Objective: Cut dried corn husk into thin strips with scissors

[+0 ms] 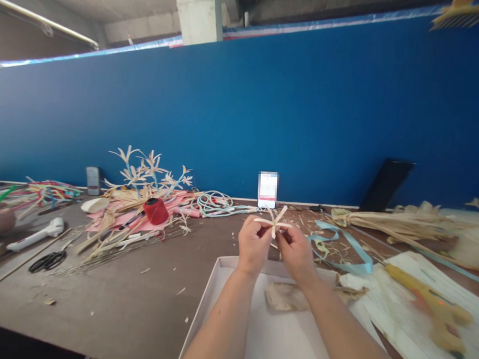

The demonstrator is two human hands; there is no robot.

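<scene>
Between my two hands is a small flower of pale straw-like strips, its petals spread outward. My left hand pinches it from the left, thumb and fingertips closed at its centre. From the right, my right hand also pinches it near the base. Both hands are over the far part of a white open box, in which a brownish flat packet lies partly behind my right forearm. Similar finished-looking straw flowers on blue stems stand at the back left.
A yellow glue gun lies on papers at right, near light-blue ribbon. A lit phone leans against the blue partition. At left are black-handled scissors, a red spool and coiled cord.
</scene>
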